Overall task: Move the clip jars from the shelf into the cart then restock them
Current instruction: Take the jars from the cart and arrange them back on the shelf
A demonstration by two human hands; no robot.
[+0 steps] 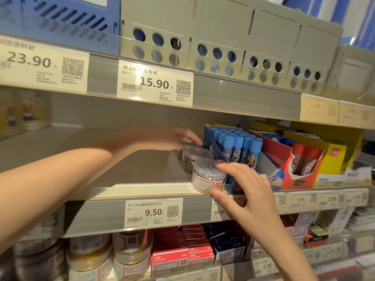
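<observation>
**Two hands at a row of clip jars on the shelf**

Closest to us is the right hand point(243, 191). Its thumb is under the front edge of the front jar point(209, 178) and its fingertips sit on the lid side, so it pinches this jar between thumb and fingers. The jar stands at the very front lip of the shelf point(121, 165), just above the 9.50 price tag point(153, 212).

Behind it is a second jar point(195, 157), touching or almost touching the first. A third jar point(182, 152) sits further back, partly hidden. The left hand point(172, 136) reaches in over that back one with bent fingers on top of it. I cannot tell if it has a real hold or only touches.

The jars are clear plastic with small metal clips inside. I think they are a bit heavy for their size, hard, and smooth, so they may slip. The lid might pop off, so it looks safer to hold a jar around its sides than by the top.

Just to the right stands a box of blue glue sticks point(237, 147), very close to the jars. Beyond it are red and yellow boxes point(304, 159). The rest of this shelf to the left is bare. No cart can be seen.
</observation>
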